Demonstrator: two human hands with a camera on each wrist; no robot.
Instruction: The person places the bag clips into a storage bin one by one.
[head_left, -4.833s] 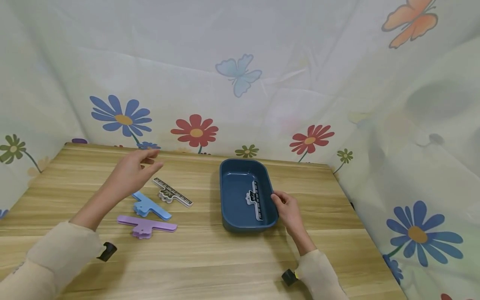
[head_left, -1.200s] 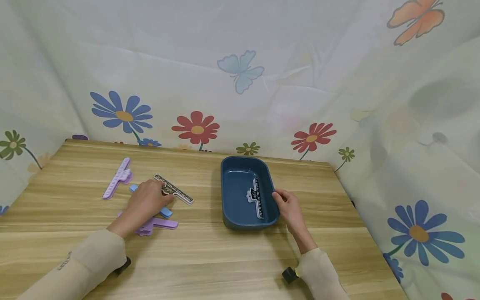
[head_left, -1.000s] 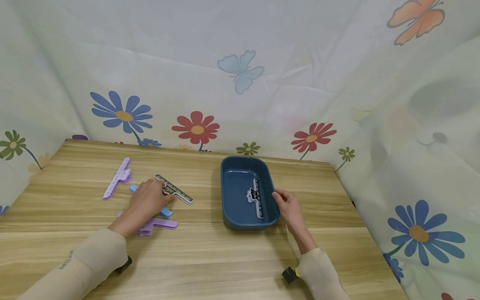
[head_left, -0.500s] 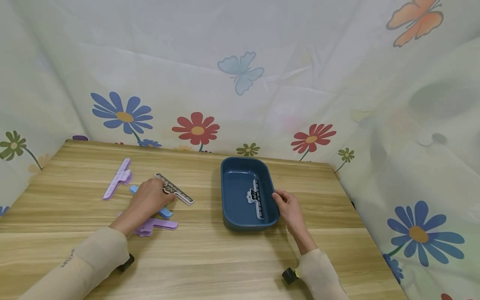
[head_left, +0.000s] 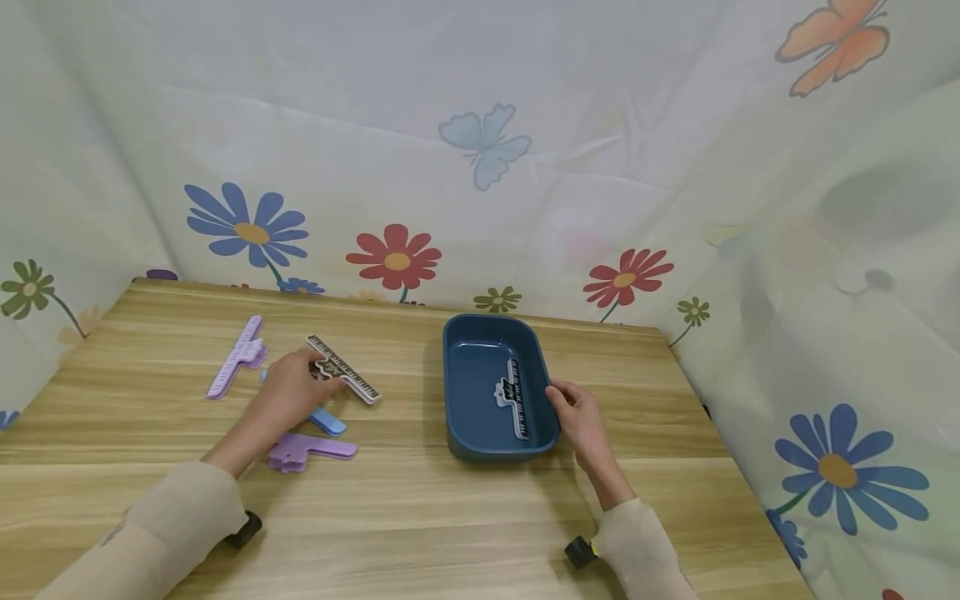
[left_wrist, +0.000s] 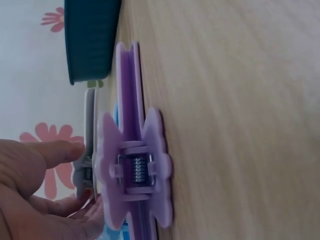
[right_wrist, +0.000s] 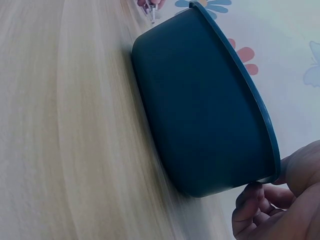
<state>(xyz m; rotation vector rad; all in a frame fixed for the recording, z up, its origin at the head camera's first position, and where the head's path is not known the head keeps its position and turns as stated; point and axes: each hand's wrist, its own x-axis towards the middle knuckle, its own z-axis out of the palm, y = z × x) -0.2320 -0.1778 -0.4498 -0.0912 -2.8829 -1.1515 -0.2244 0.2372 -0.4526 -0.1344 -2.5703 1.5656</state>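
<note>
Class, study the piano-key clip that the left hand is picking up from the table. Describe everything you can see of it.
The piano-key clip is a long, thin bar printed with black and white piano keys, with a wider scalloped grey grip at its middle. It looks like plastic. It lies slantwise over the wooden table, one end pointing to the back, the other toward the blue tub. The left hand pinches its grip between thumb and fingers. The left wrist view shows a spring in the grip. Whether it rests on the table cannot be told.
</note>
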